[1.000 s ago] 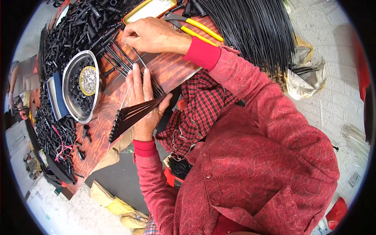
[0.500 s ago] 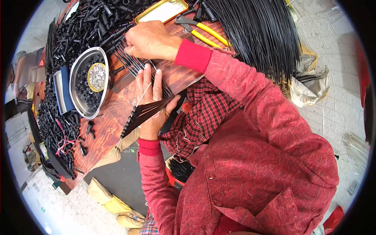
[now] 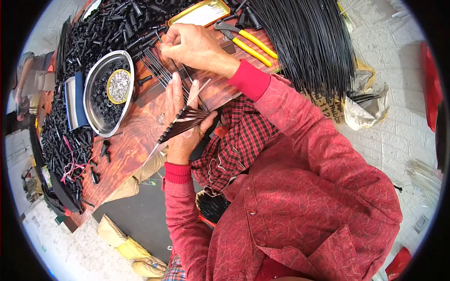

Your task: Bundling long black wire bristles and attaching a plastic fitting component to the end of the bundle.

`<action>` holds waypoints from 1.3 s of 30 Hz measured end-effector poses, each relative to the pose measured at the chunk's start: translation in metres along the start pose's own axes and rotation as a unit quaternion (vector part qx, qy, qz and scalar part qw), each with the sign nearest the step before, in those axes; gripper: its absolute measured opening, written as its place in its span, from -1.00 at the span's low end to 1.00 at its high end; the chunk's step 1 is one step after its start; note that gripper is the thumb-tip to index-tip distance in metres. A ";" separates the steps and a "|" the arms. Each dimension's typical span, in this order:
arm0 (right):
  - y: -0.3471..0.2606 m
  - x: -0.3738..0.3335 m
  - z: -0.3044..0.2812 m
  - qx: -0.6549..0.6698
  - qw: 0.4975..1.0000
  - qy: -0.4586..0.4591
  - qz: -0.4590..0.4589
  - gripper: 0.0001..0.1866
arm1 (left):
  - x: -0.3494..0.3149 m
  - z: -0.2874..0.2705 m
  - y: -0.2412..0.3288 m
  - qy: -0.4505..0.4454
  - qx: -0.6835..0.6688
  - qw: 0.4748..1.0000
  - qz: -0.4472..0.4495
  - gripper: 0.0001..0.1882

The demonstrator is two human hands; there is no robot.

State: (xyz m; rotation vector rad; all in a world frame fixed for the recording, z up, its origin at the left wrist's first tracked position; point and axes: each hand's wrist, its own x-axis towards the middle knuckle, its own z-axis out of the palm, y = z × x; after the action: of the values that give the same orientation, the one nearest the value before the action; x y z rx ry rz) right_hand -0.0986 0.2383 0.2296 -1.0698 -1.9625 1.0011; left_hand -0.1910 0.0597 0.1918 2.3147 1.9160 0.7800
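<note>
My left hand (image 3: 171,110) lies over the table's front edge, fingers stretched out. Its thumb presses a fan of thin dark rods (image 3: 191,121) against the palm. Small black beads (image 3: 172,127) line one end of the fan, and a thin white strand (image 3: 203,86) sticks out beyond them. Above it, my right hand (image 3: 194,46) is closed in a pinch over the table. What its fingertips hold is too small to make out. Several slim black rods (image 3: 157,64) lie beneath and beside that hand, pointing toward my left fingers.
An oval metal tray (image 3: 99,122) of black parts holds a round dish of small silvery pieces (image 3: 118,86). Yellow-handled pliers (image 3: 253,50), a yellow-rimmed tray (image 3: 201,14) and a large bundle of long black rods (image 3: 314,47) lie farther off. Black fittings (image 3: 117,33) are heaped at the back left.
My right hand has lifted slightly away from the rods and shifted right, its fingers now pinched. My left hand keeps hold of the fan, which has tilted a little.
</note>
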 end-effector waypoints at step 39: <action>0.005 0.012 0.011 0.015 0.977 -0.054 -0.205 -0.77 | -0.004 0.000 -0.002 0.055 -0.013 0.998 -0.003 0.03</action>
State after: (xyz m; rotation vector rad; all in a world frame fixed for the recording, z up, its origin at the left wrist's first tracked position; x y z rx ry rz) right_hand -0.1113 0.2477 0.2221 -0.5653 -2.1326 0.8693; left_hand -0.1931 0.0565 0.1898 2.2961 1.9407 0.9451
